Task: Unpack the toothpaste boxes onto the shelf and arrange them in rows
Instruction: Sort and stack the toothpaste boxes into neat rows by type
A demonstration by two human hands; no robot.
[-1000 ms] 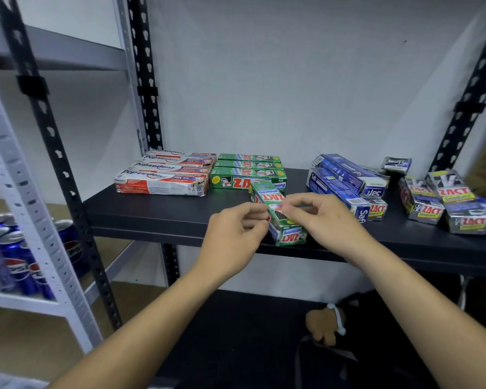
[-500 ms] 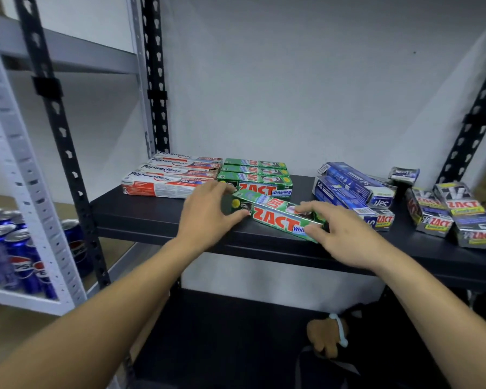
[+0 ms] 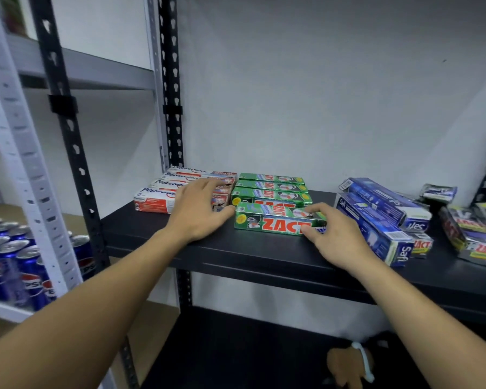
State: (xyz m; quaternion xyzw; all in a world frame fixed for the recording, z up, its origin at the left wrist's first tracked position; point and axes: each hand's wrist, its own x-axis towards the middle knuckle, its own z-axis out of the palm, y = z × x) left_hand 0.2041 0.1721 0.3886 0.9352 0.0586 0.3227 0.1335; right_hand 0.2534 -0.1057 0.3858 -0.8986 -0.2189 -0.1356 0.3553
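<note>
At the far left, the Pepsodent boxes (image 3: 157, 196) lie in a row at the back corner of the shelf (image 3: 264, 256). Our left hand (image 3: 199, 211) lies over their right ends with fingers spread and nearly straight, its grip closed on nothing. The thumb reaches toward the left end of the front green box (image 3: 270, 221), though we cannot tell whether it touches.

That box lies with its long axis running left to right, parallel to the green row (image 3: 272, 189) just behind it. Our right hand (image 3: 331, 237) has the box's right end in its grip, fingers curled over the top and thumb on the front face. So the box sits between our two hands, and only the right holds it.

We judge the coming move to be a short push backward to square the box with the row. Further right, the blue boxes (image 3: 376, 220) lie slanted, near the right hand.
</note>
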